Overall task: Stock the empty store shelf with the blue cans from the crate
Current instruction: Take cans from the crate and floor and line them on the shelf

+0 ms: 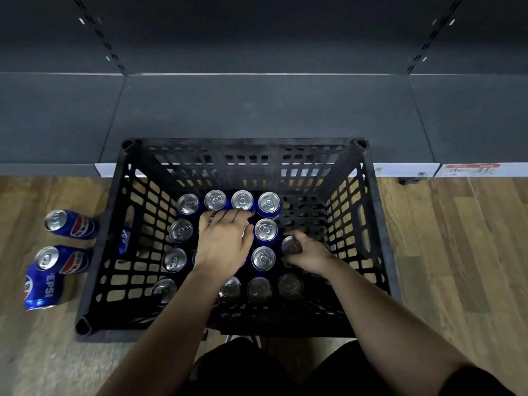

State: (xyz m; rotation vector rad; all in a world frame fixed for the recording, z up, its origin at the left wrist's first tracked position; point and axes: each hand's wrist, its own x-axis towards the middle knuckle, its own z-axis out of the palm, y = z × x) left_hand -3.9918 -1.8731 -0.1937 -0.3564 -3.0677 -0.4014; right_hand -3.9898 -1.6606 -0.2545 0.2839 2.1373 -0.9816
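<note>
reaching down into the black crate (374,224), both hands are among the upright blue cans (266,230), which stand in rows on the crate floor with their silver tops facing up, so each can's long axis runs vertical and a lift has to go straight up before anything else. the left hand (224,241) lies palm down with fingers curled over a can near the crate's middle; that can is mostly hidden, so whether the fingers have closed on it cannot be told. the right hand (310,260) is wrapped around the side of a can (291,244) at about 3 o'clock from the left hand, its top showing above the thumb. the dark shelf (257,110) lies bare at 12 o'clock, beyond the crate's far wall, so both cans must clear that wall and travel forward. neither hand looks clearly nearer the shelf. three more cans (71,224) sit on the wooden floor (457,238) at 9 o'clock, outside the crate, one of them tipped over.
</note>
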